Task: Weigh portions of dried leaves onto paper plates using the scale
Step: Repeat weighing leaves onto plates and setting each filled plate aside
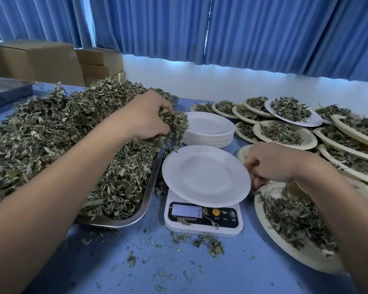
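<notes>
Left hand point(147, 115) curled round a clump of dried leaves point(175, 124) at 11 o'clock from scale point(203, 227), right hand point(270, 163) fingers pinching empty plate point(200, 177) at its 3 o'clock rim.

One scale point(203, 218) stands on the one bench point(94, 262). One empty white plate point(204, 177) lies on it. There is one stack of empty plates point(208, 132), its layers too thin to count. Filled plates point(283, 132) number at least twelve, one of them white point(313, 122) and the rest pale tan; they overlap, so the exact count cannot be told. One steel tray point(151, 183) carries one heap of leaves point(51, 128), and a second grey tray point(6, 90) lies far left. Boxes: one large point(36, 60) and a pile point(98, 62) of at least three. Two grips: left grip point(145, 115), right grip point(268, 164).
</notes>
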`<act>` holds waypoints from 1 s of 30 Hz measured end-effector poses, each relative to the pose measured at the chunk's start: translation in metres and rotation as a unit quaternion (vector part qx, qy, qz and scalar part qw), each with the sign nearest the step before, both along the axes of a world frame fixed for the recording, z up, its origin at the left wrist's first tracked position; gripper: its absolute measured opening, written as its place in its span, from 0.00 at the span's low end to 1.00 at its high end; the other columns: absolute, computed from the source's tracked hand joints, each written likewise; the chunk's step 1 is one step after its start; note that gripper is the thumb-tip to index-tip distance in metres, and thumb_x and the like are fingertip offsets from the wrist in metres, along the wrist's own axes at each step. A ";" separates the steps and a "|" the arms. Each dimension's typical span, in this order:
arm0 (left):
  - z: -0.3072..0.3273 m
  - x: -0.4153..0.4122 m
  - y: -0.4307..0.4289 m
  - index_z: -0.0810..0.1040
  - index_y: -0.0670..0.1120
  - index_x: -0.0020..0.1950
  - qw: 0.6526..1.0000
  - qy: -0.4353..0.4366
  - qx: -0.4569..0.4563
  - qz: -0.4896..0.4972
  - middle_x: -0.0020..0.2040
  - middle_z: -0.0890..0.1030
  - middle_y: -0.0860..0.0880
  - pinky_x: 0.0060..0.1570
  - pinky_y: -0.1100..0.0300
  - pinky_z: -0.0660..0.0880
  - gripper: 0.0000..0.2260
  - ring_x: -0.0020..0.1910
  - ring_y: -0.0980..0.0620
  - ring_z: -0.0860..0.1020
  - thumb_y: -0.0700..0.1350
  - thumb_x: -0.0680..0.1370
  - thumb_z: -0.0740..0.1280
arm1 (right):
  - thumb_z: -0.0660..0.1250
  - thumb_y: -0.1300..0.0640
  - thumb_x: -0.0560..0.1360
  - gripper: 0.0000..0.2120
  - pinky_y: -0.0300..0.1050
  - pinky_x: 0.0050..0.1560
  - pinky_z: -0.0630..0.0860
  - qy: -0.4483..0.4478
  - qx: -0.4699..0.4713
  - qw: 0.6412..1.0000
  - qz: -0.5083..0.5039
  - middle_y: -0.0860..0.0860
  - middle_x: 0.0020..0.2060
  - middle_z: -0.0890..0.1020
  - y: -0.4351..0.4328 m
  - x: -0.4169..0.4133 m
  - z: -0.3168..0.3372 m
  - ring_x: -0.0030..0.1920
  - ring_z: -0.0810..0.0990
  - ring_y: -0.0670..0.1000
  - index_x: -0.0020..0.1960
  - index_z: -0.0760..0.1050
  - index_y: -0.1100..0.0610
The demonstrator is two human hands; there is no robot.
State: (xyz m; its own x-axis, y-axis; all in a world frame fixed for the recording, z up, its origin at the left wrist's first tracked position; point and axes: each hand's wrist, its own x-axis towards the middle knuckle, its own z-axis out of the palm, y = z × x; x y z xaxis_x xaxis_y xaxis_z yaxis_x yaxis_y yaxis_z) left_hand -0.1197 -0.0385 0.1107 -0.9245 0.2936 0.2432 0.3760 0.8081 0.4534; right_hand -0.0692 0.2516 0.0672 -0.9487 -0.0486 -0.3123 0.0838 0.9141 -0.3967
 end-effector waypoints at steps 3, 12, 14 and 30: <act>-0.006 0.011 0.017 0.83 0.53 0.50 0.998 -0.016 0.042 -0.050 0.45 0.82 0.53 0.38 0.66 0.72 0.11 0.37 0.55 0.79 0.40 0.71 0.76 | 0.55 0.76 0.72 0.21 0.51 0.49 0.84 0.000 -0.004 1.000 -0.003 0.57 0.35 0.87 -0.001 0.000 0.001 0.42 0.87 0.58 0.40 0.85 0.62; -0.039 0.032 0.059 0.78 0.52 0.65 0.983 -0.093 0.080 -0.135 0.62 0.76 0.53 0.45 0.65 0.69 0.18 0.47 0.59 0.76 0.48 0.76 0.75 | 0.56 0.77 0.72 0.20 0.50 0.47 0.85 0.011 -0.004 1.000 -0.008 0.58 0.32 0.86 -0.002 0.002 0.001 0.40 0.87 0.58 0.38 0.84 0.63; -0.039 0.032 0.059 0.78 0.52 0.66 0.982 -0.101 0.068 -0.142 0.64 0.75 0.53 0.45 0.68 0.69 0.18 0.49 0.59 0.76 0.48 0.76 0.74 | 0.56 0.78 0.72 0.20 0.51 0.47 0.86 0.013 -0.009 1.000 -0.013 0.58 0.33 0.86 -0.002 0.002 0.001 0.40 0.87 0.59 0.38 0.84 0.63; -0.024 0.025 0.048 0.85 0.47 0.53 0.976 -0.039 0.177 -0.124 0.48 0.85 0.43 0.57 0.45 0.78 0.07 0.46 0.44 0.82 0.42 0.75 0.75 | 0.57 0.76 0.76 0.17 0.45 0.41 0.84 0.014 -0.013 0.999 -0.027 0.58 0.34 0.86 0.000 0.000 -0.002 0.39 0.88 0.57 0.41 0.83 0.65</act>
State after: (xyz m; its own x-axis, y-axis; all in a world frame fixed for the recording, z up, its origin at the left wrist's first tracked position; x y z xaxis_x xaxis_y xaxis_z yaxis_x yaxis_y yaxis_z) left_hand -0.0946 0.0096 0.0862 -0.8555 0.4204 0.3023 0.4933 0.4843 0.7226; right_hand -0.0692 0.2513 0.0654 -0.9587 -0.0047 -0.2843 0.1208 0.8984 -0.4223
